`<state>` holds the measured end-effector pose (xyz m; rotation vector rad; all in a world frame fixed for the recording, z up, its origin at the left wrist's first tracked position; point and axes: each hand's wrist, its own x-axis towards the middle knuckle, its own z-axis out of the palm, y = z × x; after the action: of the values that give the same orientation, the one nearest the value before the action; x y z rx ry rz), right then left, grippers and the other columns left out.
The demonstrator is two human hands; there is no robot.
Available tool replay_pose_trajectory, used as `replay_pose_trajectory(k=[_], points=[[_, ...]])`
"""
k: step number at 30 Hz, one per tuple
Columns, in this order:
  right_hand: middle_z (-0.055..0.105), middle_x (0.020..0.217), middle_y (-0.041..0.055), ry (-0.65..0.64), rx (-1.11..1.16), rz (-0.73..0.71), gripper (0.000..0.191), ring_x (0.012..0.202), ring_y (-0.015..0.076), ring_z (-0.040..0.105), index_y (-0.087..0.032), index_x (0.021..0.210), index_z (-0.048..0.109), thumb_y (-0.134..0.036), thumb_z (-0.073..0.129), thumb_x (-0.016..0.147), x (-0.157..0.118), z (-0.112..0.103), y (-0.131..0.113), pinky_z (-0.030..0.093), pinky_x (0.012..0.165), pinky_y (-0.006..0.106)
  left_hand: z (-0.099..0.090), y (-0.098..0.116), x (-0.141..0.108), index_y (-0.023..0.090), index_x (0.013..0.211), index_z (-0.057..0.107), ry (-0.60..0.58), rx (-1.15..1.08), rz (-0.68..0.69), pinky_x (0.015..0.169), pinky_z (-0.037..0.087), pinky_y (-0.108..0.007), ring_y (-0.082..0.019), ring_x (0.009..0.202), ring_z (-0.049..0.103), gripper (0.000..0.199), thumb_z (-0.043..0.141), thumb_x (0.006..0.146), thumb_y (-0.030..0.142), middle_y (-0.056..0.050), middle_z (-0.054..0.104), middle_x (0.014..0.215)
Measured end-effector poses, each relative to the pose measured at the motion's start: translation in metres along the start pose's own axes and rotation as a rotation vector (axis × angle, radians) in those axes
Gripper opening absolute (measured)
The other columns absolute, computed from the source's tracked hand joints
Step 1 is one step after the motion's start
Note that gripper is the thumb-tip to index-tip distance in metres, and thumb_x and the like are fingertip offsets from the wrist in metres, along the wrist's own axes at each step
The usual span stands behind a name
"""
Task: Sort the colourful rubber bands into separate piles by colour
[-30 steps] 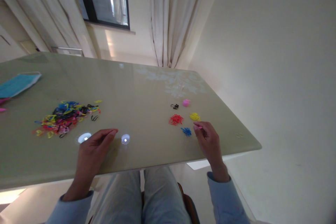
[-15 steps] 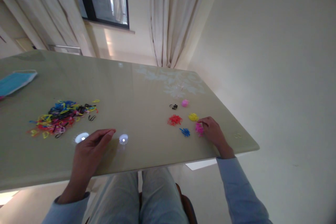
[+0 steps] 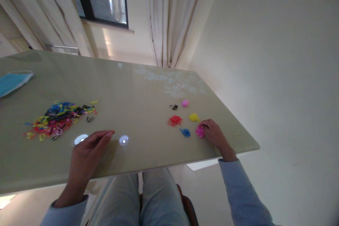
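Note:
My right hand (image 3: 212,133) is closed in a pinch at the edge of a small pile of pink rubber bands (image 3: 200,132); whatever is between its fingertips is hidden. Beside it lie small piles of yellow bands (image 3: 194,117), blue bands (image 3: 185,132), red bands (image 3: 174,120) and black bands (image 3: 174,107), with a light pink clump (image 3: 185,103) behind. My left hand (image 3: 91,148) hovers over the table's left half, thumb and fingers pressed together; anything held there is too small to make out. To its upper left is a large mixed heap of coloured bands (image 3: 62,116).
The glossy table (image 3: 137,113) reflects bright light spots near my left hand. A blue face mask (image 3: 14,84) lies at the far left. Two black bands (image 3: 90,119) sit apart from the heap. The wall (image 3: 278,77) stands beyond the table's right edge.
The view has shifted slightly. Both hands keep their pinched shape, the right one still at the pink pile and the left one above the table.

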<state>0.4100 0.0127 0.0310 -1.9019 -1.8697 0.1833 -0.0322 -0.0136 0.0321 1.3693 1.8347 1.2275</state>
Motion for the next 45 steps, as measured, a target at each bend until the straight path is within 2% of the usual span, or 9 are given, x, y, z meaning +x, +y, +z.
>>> replay_pose_trajectory(k=[15,26,32,36,41,45], points=[[0.063,0.083,0.0056,0.05,-0.082,0.079,0.027,0.08,0.0168,0.059,-0.018,0.075,0.072,-0.004,0.048,0.076,-0.004,-0.007,0.012,0.043,0.077,0.026,0.0,0.002,-0.001,0.027,0.084,0.075,0.013,-0.005,-0.007,0.083,0.056,-0.03,-0.023,0.09,0.071,0.028,0.064,0.073,0.05,-0.001,0.077,0.09],[0.062,0.075,0.0035,0.016,-0.163,0.077,0.027,0.075,0.0163,0.059,-0.02,0.066,0.069,-0.004,0.048,0.072,-0.007,-0.016,0.014,0.042,0.073,0.026,-0.001,0.0,0.0,0.027,0.082,0.075,0.002,0.005,0.02,0.083,0.056,-0.031,-0.022,0.088,0.071,0.029,0.062,0.073,0.05,-0.002,0.077,0.089],[0.069,0.083,0.0059,0.143,-0.078,0.067,0.029,0.077,0.0183,0.063,-0.019,0.078,0.068,-0.007,0.041,0.076,-0.012,-0.019,0.013,0.044,0.075,0.029,-0.001,-0.001,0.0,0.027,0.083,0.076,0.009,0.007,0.026,0.079,0.057,-0.029,-0.022,0.087,0.071,0.027,0.064,0.074,0.049,-0.001,0.077,0.088],[0.07,0.079,0.0043,0.095,-0.068,0.131,0.025,0.071,0.0182,0.063,-0.02,0.081,0.066,-0.011,0.043,0.078,-0.014,-0.017,0.01,0.043,0.069,0.028,-0.001,-0.001,-0.001,0.027,0.084,0.075,0.008,-0.001,0.005,0.084,0.056,-0.03,-0.022,0.09,0.071,0.028,0.064,0.074,0.05,-0.001,0.077,0.091],[0.073,0.082,0.0041,0.084,-0.027,0.112,0.024,0.077,0.0186,0.065,-0.021,0.082,0.066,-0.012,0.045,0.078,-0.018,-0.018,0.007,0.045,0.072,0.028,-0.001,0.0,-0.001,0.026,0.085,0.075,0.003,0.002,-0.001,0.086,0.055,-0.03,-0.022,0.091,0.071,0.03,0.063,0.073,0.051,-0.001,0.077,0.092],[0.074,0.086,0.0056,0.137,-0.03,0.178,0.027,0.081,0.02,0.067,-0.02,0.085,0.068,-0.012,0.045,0.076,-0.026,-0.024,0.012,0.048,0.076,0.03,0.0,-0.001,0.0,0.025,0.084,0.076,0.017,-0.004,0.006,0.085,0.055,-0.031,-0.023,0.089,0.071,0.033,0.065,0.07,0.052,-0.002,0.077,0.091]])
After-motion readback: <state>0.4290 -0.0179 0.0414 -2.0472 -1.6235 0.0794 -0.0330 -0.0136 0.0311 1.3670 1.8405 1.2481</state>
